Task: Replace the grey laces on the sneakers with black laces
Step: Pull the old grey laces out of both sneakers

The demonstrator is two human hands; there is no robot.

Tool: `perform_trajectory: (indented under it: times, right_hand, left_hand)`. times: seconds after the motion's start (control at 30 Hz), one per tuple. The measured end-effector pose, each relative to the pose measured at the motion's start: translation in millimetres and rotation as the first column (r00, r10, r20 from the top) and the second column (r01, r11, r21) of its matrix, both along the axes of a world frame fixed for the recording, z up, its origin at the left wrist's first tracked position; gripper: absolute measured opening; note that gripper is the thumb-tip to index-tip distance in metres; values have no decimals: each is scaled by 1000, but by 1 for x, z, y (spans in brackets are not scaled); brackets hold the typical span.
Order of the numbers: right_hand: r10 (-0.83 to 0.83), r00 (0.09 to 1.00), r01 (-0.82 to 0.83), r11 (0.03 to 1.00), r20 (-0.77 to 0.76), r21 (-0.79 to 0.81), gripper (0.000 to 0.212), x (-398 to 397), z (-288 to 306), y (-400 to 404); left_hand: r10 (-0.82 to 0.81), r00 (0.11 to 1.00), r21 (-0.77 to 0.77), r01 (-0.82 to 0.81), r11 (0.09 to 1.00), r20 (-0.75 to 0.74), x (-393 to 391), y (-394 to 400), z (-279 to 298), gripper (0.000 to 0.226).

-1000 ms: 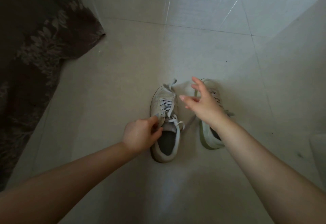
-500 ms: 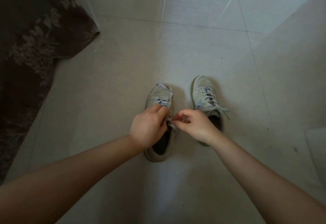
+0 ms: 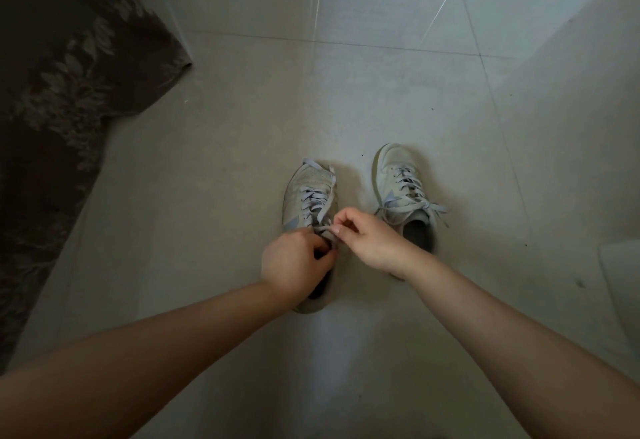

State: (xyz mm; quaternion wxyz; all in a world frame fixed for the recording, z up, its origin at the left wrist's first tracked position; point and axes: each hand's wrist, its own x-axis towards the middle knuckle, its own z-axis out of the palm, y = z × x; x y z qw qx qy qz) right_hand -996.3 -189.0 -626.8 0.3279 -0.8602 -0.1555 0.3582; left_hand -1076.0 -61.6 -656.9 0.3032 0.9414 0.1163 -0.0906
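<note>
Left sneaker's [image 3: 309, 196] heel under left hand [image 3: 294, 264].

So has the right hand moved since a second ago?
Yes. The right hand has dropped from above the right sneaker to the left sneaker, where it now pinches the grey lace beside the left hand.

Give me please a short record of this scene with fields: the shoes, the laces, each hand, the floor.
left shoe: on floor, grey lace loosened
right shoe: on floor beside it, lace tied in a bow
left hand: grips left shoe at its opening
right hand: pinches the left shoe's lace
black laces: none visible
floor: pale tiles; dark patterned fabric at left
</note>
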Motion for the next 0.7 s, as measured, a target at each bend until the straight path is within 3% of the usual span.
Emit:
perform_trajectory:
  times: [0.13, 0.27, 0.37, 0.5, 0.7]
  right_hand:
    - [18, 998, -17, 1000, 62, -17, 12, 6, 9, 4]
    - [-175, 984, 175, 968, -16, 180, 9, 7, 11, 10]
    - [-237, 971, 237, 957, -23, 164, 13, 12, 5, -2]
    - [-181, 971, 202, 970, -154, 135, 5, 4, -2, -7]
    - [-123, 983, 136, 986, -134, 95, 6, 5, 2, -5]
  left_hand:
    - [18, 1000, -28, -18, 999, -18, -1, -2, 1, 29]
    - [32, 998, -45, -35, 998, -48, 1, -1, 0, 25]
    - [47, 998, -68, -50, 996, -44, 0, 0, -1, 22]
    - [45, 998, -76, -48, 996, -39, 0, 0, -2, 26]
    - [59, 997, -77, -63, 995, -50, 1, -1, 3, 27]
